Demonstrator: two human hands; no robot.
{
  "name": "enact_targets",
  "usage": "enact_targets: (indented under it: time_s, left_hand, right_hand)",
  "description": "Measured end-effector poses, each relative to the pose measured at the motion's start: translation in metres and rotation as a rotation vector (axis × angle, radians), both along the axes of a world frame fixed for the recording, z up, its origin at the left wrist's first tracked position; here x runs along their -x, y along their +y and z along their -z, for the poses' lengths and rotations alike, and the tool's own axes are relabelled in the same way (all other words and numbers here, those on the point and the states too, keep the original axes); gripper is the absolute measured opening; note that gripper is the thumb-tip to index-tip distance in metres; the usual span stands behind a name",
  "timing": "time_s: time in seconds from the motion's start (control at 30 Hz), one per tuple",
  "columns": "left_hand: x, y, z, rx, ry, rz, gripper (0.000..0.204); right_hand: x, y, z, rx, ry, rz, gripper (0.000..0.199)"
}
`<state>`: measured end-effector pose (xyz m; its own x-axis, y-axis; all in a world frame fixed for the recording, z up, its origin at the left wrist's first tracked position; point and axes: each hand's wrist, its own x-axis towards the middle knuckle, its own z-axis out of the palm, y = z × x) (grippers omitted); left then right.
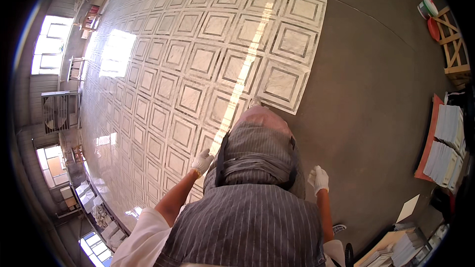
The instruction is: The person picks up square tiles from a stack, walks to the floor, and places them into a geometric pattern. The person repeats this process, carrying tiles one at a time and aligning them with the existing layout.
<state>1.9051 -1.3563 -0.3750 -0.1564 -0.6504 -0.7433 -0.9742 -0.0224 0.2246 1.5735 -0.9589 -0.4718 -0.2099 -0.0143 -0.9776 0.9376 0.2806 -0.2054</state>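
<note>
Both of my hands wear white knitted gloves and hang at my sides. My left hand [202,162] is loosely open above the tiled stone floor [193,96], with nothing seen in it. On the other side, my right hand [318,179] hangs above the plain grey floor [356,118]. Its fingers are slightly bent and apart, and no object shows in them. Between the hands is my grey striped apron [247,222]. One shoe tip [255,101] shows ahead on the tiles, near their right border; another shoe [339,228] shows behind, at the lower right.
Grey-white slabs [448,123] stand stacked at the right beside a red-orange board [428,143]. Farther up are a wooden crate [452,44], a red basin [433,29] and a white bucket [427,7]. A pale panel [408,207] lies lower right. A large fan [55,112] stands along the left wall.
</note>
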Motion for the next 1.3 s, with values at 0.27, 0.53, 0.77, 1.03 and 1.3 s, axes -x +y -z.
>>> enact_targets:
  time_s: [0.27, 0.53, 0.77, 1.03, 1.3]
  left_hand:
    - [0.058, 0.005, -0.026, 0.014, 0.016, 0.128, 0.052]
    - [0.041, -0.002, -0.013, 0.104, 0.032, 0.167, 0.050]
    - [0.025, 0.019, -0.008, 0.098, 0.061, 0.043, 0.049]
    - [0.033, 0.018, 0.012, 0.121, 0.078, 0.047, 0.051]
    - [0.018, 0.009, 0.006, 0.045, 0.053, 0.022, 0.054]
  right_hand:
    - [-0.015, 0.024, -0.012, -0.113, -0.085, 0.005, 0.029]
    - [-0.003, 0.006, -0.003, -0.007, -0.084, 0.082, 0.025]
    - [0.020, -0.001, -0.010, -0.032, -0.057, -0.004, 0.026]
    - [0.026, -0.007, 0.005, -0.089, -0.060, -0.097, 0.032]
    - [0.045, -0.030, -0.010, -0.025, 0.022, -0.063, 0.035]
